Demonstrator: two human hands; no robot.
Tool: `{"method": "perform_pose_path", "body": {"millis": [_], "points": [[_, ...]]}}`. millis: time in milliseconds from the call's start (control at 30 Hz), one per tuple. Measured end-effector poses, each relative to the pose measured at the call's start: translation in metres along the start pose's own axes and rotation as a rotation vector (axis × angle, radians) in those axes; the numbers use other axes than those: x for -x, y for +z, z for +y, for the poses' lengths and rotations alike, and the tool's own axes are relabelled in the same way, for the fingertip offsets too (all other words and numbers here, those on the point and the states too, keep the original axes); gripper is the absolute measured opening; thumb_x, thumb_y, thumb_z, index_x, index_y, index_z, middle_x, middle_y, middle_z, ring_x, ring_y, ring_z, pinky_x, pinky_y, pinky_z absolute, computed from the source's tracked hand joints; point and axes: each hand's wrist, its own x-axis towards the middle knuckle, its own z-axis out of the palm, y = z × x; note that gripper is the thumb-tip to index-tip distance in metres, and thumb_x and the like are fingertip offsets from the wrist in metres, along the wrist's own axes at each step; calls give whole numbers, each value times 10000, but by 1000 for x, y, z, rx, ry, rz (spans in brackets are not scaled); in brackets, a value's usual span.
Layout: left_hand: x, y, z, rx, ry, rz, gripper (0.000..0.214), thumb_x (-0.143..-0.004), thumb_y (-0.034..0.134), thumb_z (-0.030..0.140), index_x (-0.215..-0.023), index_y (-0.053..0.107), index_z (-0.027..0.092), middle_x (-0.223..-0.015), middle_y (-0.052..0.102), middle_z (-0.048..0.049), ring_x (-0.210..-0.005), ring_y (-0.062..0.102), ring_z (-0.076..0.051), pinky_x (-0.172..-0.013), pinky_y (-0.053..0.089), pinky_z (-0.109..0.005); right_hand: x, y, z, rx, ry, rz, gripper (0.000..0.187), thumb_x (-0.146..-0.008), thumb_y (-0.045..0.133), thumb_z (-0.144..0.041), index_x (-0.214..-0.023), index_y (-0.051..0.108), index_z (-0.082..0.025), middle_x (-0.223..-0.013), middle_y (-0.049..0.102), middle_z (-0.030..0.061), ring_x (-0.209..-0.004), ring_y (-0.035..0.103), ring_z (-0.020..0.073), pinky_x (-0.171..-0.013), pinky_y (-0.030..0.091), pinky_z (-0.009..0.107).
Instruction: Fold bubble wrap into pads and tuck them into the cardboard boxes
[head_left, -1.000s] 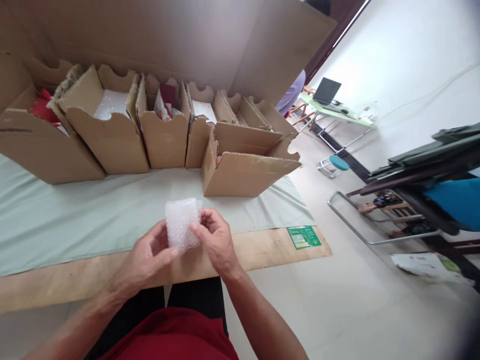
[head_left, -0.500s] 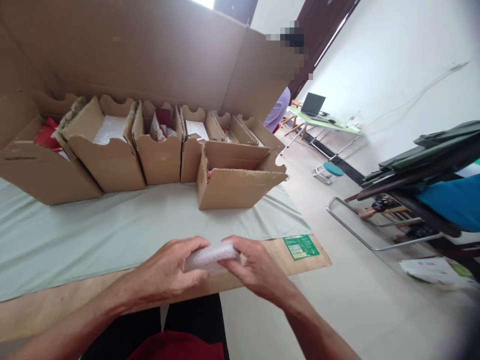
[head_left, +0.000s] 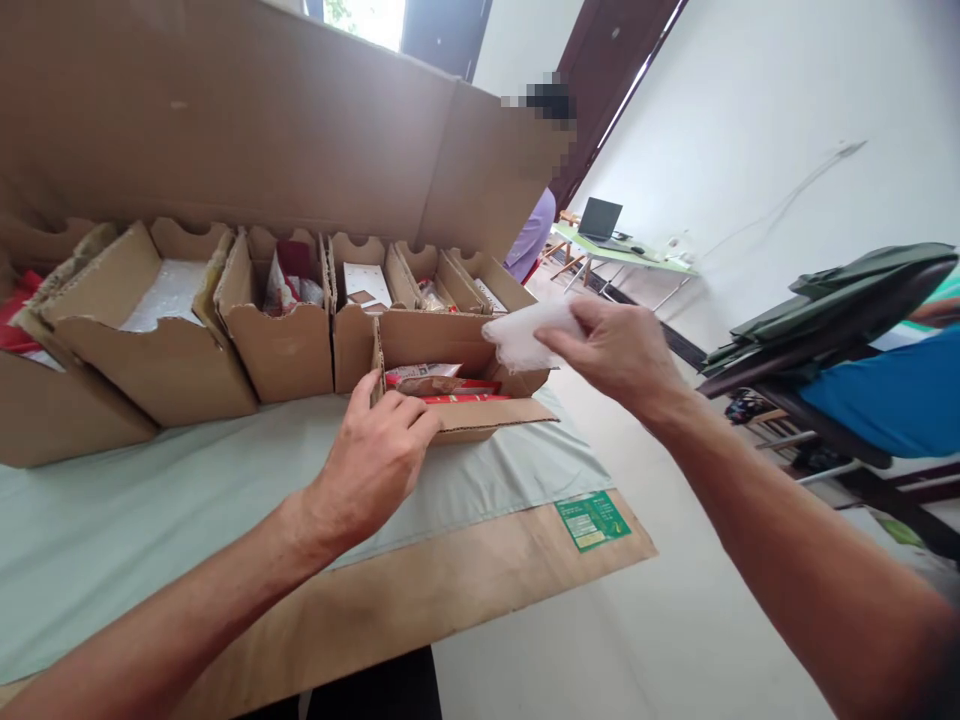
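Note:
My right hand [head_left: 619,350] pinches a white bubble-wrap packet [head_left: 525,335] over the right end of a small cardboard box [head_left: 491,414]. My left hand [head_left: 382,435] is bent over the near left corner of that box, gripping its edge. The box is tipped so that its inside shows. Several red and white printed packets [head_left: 442,384] lie in it. The packet's contents cannot be made out.
Behind stands a row of cardboard bins; one holds a bubble-wrapped item [head_left: 165,293], another a white card [head_left: 366,285]. A tall cardboard panel [head_left: 300,130] rises behind them. To the right are a chair [head_left: 840,300] and a person's blue clothing [head_left: 877,400].
The packet has gone from between both hands at the table's front edge up to the box, now in my right hand alone. My left hand has taken hold of the box, now tipped toward me.

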Motion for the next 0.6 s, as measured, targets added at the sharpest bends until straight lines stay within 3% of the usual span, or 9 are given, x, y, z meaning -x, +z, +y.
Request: {"method": "perform_pose_path", "body": {"millis": [133,333,500,600], "points": [[9,2,4,-14,5,55,286,-930,468,29,-980,706,179,-934,761,-73,-850,680,-229,-1097,446,-593,-21,25,-25,324,-12,-231,269,-921,629,-372,-1059,727,-163,-972,767,133,-902,703,288,-706,450,321],[6,2,0,6,14,53,270,-937,471,34,-948,700,177,-942,758,-68,-860,671,-230,-1097,449,-598,-42,55,-42,360,-333,-432,255,-987,551,-223,-1127,757,-170,-1108,777,143,-1064,703,297,-752,450,316],[9,3,2,15,15,64,259,-932,474,33,-934,698,163,-920,750,-65,-850,661,-234,-1083,459,-601,-48,69,-40,359,-386,-663,297,-930,575,-76,-1141,774,-139,-1089,789,154,-1023,736,283,-752,462,303],[8,5,0,0,8,64,262,-941,474,41,-938,701,174,-936,756,-68,-858,663,-229,-1089,455,-589,-47,81,-44,350,-390,-734,272,-931,591,-93,-1111,791,-127,-1079,792,167,-1003,746,271,-772,480,304]]}}
